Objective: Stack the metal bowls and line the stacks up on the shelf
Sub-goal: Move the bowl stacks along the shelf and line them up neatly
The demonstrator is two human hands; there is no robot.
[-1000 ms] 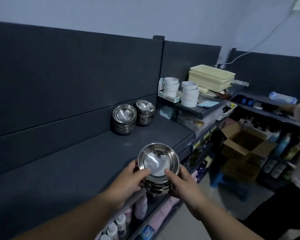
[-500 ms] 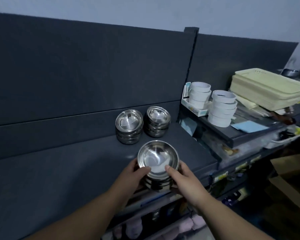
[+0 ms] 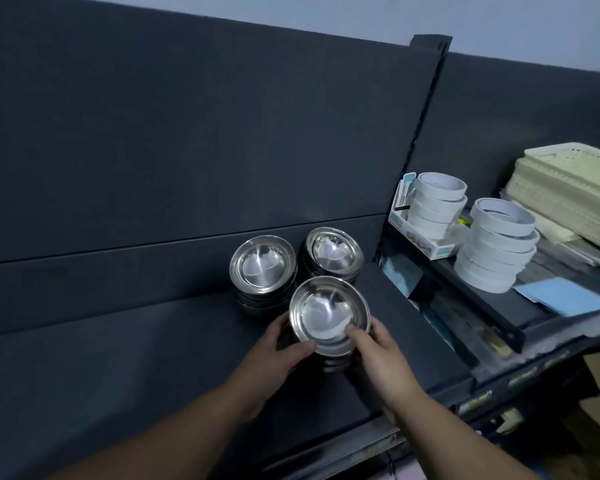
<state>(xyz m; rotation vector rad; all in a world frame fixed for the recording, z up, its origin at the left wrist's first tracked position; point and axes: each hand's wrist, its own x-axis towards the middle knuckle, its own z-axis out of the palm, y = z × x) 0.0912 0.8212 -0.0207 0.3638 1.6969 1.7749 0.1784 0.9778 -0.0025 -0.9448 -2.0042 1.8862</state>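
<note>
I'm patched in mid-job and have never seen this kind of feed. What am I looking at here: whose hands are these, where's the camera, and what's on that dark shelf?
There is no machine here: a person works with bare hands, and the one picture comes from a wide-angle camera on their head, looking forward and down. The left hand and right hand together grip a stack of metal bowls from both sides, over the dark shelf. Whether it rests on the shelf is hard to tell. Behind it, two more bowl stacks stand side by side against the back panel: the left stack and the right stack. On a higher shelf to the right are rolls of white tape and cream trays.
</note>
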